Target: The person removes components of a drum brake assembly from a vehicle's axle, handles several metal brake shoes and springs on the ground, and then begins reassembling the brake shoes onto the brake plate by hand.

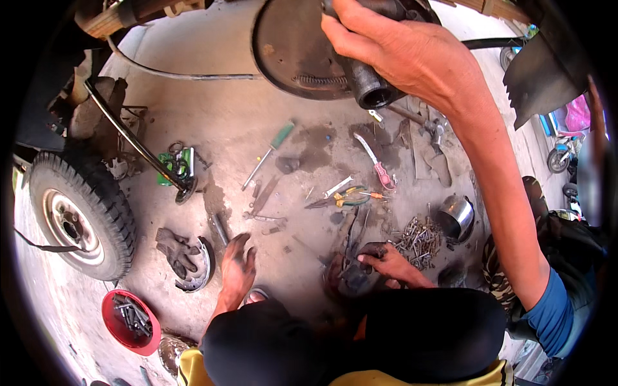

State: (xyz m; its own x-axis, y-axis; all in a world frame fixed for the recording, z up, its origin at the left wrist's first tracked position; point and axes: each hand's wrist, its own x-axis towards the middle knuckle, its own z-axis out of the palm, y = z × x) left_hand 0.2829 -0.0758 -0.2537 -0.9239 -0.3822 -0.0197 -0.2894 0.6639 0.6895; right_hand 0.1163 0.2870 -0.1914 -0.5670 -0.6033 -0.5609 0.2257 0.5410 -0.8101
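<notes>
Gap between left hand and right hand, bolt heap, co-worker's forearm blocking right

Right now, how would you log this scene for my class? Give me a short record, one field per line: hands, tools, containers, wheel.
Left hand: no object visible in it; near a curved metal part
Right hand: holding a dark object, kind unclear
Other person's hand: on a dark metal tube
Tools: green-handled screwdriver, wrench, pliers, all on the floor
Containers: red bowl with dark metal pieces
Wheel: upright, at left
</notes>
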